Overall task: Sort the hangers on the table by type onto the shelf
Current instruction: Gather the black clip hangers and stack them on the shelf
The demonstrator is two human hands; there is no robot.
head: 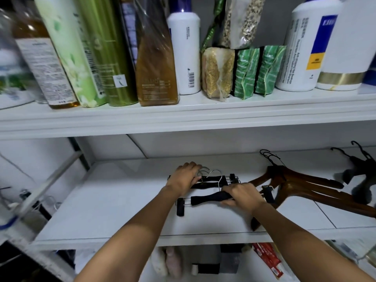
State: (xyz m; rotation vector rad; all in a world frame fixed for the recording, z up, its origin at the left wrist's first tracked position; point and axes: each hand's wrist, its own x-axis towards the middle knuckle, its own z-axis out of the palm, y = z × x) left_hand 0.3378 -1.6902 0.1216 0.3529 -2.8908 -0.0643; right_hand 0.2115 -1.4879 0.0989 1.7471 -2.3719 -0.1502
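Black clip hangers (205, 198) with silver hooks lie stacked on the white middle shelf (114, 200). My left hand (186, 178) presses flat on the rear ones, near their hooks. My right hand (243, 195) grips the front clip hanger by the right part of its black bar. To the right lie brown wooden hangers (301, 186) with black hooks. Further right, at the frame edge, lie black fuzzy hangers (358, 176), partly cut off.
The upper shelf (183, 117) holds several bottles (156, 58), packets of grain (217, 72) and green packets (258, 70). Below, a red box (268, 259) and small items sit on a lower shelf. A metal rail (46, 186) slants at left.
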